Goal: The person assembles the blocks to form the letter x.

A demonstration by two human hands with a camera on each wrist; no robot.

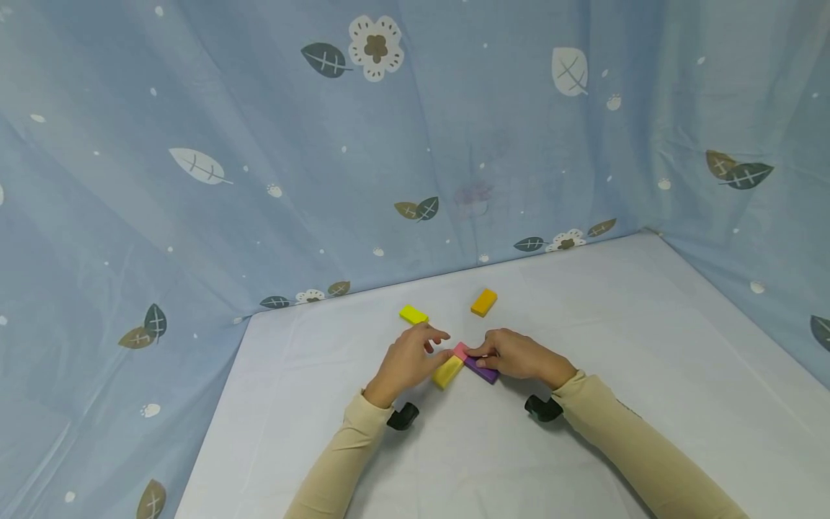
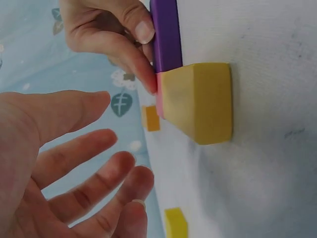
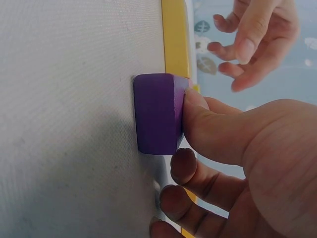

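A pale yellow block [image 1: 448, 372] and a purple block [image 1: 482, 370] lie on the table, meeting at an angle at a small pink block [image 1: 460, 350]. My right hand [image 1: 517, 354] is over the purple block, its index fingertip touching the pink block and its thumb resting on the purple one. In the right wrist view the thumb [image 3: 218, 129] lies against the purple block's top, and the lower fingers stand off it. My left hand [image 2: 74, 168] hovers beside the pale yellow block with spread, loosely bent fingers, holding nothing.
Beyond my hands lie a bright yellow block [image 1: 413, 314] on the left and an orange-yellow block [image 1: 483, 303] on the right. White cloth covers the table [image 1: 583, 303]. A blue patterned curtain [image 1: 292, 144] hangs along its back and sides.
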